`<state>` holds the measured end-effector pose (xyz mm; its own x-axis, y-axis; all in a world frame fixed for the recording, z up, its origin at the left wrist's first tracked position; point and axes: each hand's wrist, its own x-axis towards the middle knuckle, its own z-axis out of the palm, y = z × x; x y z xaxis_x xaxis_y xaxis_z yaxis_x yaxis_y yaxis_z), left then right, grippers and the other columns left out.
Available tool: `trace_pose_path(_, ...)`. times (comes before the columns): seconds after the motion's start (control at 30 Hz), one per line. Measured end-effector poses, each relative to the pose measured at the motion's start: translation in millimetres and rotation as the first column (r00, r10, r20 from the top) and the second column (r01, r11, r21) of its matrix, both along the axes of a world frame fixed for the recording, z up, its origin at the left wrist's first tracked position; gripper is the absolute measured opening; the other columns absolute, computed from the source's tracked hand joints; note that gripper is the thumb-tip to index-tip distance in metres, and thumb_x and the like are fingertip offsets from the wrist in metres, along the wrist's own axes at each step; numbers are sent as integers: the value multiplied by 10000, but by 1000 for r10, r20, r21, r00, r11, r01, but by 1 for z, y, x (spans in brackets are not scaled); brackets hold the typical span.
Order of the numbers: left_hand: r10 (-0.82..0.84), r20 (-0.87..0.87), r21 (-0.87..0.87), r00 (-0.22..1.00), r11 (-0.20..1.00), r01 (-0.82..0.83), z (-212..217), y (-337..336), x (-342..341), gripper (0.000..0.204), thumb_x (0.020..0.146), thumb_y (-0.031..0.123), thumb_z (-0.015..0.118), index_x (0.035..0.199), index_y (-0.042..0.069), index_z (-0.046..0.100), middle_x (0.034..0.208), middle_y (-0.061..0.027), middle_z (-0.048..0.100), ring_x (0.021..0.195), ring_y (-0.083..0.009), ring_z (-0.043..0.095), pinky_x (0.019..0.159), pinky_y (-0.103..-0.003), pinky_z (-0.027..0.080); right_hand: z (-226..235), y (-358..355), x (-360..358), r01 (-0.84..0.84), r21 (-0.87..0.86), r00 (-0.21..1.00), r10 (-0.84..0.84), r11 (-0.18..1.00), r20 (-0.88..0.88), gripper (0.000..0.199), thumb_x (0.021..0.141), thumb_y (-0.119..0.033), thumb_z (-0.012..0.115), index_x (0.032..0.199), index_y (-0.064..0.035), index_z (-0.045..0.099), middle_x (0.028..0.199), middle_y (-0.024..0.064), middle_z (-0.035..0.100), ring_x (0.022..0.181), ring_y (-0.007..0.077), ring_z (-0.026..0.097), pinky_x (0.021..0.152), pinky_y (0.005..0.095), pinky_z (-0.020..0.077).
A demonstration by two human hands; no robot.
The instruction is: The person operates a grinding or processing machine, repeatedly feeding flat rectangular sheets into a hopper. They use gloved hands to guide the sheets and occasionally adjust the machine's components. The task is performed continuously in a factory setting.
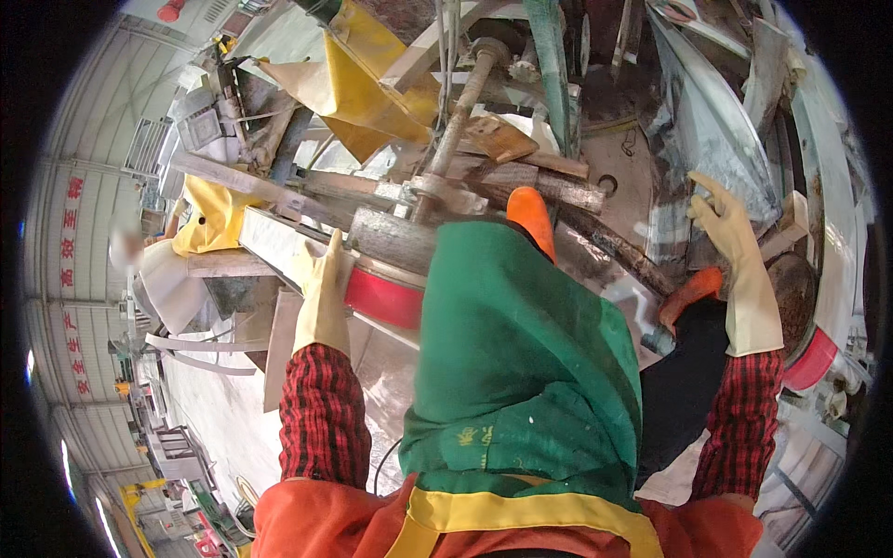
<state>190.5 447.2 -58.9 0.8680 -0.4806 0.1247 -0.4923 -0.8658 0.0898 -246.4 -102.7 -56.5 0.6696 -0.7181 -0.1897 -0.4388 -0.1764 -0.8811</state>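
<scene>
My left hand (321, 286), in a cream rubber glove, is at the near end of a long pale board or beam (270, 240). Its thumb and fingers are apart and seem to touch that end. Just right of it is a wide red band (383, 299) below a grey metal drum (391, 237). My right hand (726, 223), gloved alike, is raised on the right with the index finger stretched out and other fingers partly bent. Nothing shows in it. Beyond it stands a large grey curved sheet (712, 112), and whether the fingers touch it I cannot tell.
A rusty shaft (460, 112) runs away from me amid wooden planks (502, 139) and yellow sheeting (372, 79). A green apron (521, 344) covers my lap. My orange boots (532, 221) are among the debris. Another red band (811, 361) is at the right.
</scene>
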Motion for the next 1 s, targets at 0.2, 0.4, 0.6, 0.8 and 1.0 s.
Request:
trace_pose_path(0.2,-111,-314,-588,943,803,-101,52,-44,-64,603,788,59,740,1364,141,581,1283,-238,617,1317,-469,457,1072,-498,378,2,3,2,12,42,999,-10,999,-48,466,967,-137,643,1429,-167,590,1165,144,692,1025,194,654,924,319,502)
trace_pose_path(0.4,479,-592,-352,649,571,-742,84,-55,-41,901,660,171,847,1489,166,494,1190,-148,683,995,-240,661,751,-377,580,14,9,1,-20,-28,989,15,999,-147,472,977,-176,621,1446,-201,569,1323,251,638,1196,290,643,1035,385,483)
trace_pose_path(0.6,126,-814,-189,567,866,-464,158,-32,9,785,748,183,785,1484,182,513,1285,-49,668,1099,-233,656,789,-436,580,22,11,-3,-18,62,999,15,998,42,464,989,-167,606,1450,-138,562,1009,109,694,954,161,635,888,300,489)
trace_pose_path(0.8,-325,-792,-316,517,943,107,207,-144,41,612,858,188,745,1400,-7,537,1226,-98,679,1062,-189,659,788,-359,595,6,11,17,-108,56,989,101,993,111,464,1001,-216,619,1454,-137,555,968,72,683,906,145,618,846,285,486)
trace_pose_path(1.0,-664,-645,-270,379,662,699,186,-359,-76,774,868,531,745,1507,176,487,1498,-210,494,1279,-331,577,1143,-363,405,6,19,21,-89,290,963,7,953,270,483,1050,-379,552,1440,-95,553,1089,127,705,973,211,650,857,326,519)
